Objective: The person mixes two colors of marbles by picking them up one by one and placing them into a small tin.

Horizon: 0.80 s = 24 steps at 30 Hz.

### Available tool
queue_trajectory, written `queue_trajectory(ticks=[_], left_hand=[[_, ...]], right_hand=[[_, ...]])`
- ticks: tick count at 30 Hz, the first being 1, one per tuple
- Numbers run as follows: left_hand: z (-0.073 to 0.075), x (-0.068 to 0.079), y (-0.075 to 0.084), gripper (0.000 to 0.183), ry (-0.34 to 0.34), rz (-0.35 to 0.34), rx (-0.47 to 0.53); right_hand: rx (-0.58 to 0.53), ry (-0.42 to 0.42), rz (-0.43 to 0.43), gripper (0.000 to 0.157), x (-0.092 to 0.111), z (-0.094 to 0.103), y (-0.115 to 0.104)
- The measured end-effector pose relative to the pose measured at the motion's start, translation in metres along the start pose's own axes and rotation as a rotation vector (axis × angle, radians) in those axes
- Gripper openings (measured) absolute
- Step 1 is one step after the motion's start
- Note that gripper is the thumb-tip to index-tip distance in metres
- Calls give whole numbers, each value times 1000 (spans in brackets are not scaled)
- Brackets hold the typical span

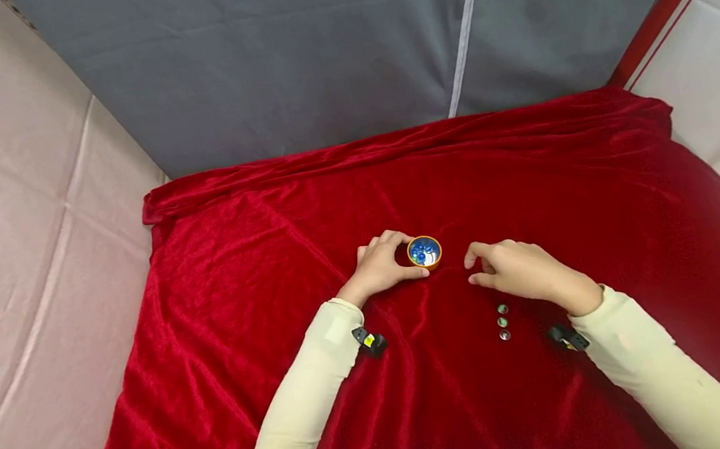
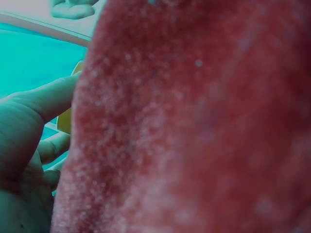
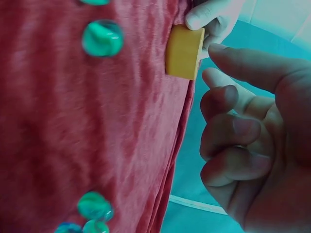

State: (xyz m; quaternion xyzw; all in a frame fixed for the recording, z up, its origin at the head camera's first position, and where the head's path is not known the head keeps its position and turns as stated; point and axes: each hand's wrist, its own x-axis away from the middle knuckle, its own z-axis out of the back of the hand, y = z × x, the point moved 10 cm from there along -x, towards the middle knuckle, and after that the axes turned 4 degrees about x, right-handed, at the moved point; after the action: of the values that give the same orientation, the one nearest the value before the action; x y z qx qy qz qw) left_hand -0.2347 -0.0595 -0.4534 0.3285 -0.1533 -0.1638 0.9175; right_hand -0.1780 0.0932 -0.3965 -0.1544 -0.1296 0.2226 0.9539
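A small round orange container (image 1: 440, 255) stands on the red cloth, with several blue marbles (image 1: 425, 250) inside. My left hand (image 1: 382, 263) holds it from the left, thumb on the near side and forefinger on the far side. In the left wrist view, cloth hides most of the yellow-orange wall (image 2: 63, 121). To the right of the container, my right hand (image 1: 525, 267) hovers with thumb and forefinger apart and the other fingers loosely bent. Nothing shows between its fingers. Below it lie glass marbles (image 1: 503, 322) in a short column; one green marble (image 3: 102, 38) appears large in the right wrist view.
Wrinkled red velvet cloth (image 1: 239, 266) covers the table and bunches into a fold along its far edge. A grey curtain (image 1: 290, 56) hangs behind it. Pale panels (image 1: 19, 238) stand at both sides.
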Motion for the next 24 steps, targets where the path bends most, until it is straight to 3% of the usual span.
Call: queue_trajectory(ticks=[24], left_hand=[[0,0,1,63,-5,0,5]], right_hand=[[-6,9,-17,15,45,-16,30]])
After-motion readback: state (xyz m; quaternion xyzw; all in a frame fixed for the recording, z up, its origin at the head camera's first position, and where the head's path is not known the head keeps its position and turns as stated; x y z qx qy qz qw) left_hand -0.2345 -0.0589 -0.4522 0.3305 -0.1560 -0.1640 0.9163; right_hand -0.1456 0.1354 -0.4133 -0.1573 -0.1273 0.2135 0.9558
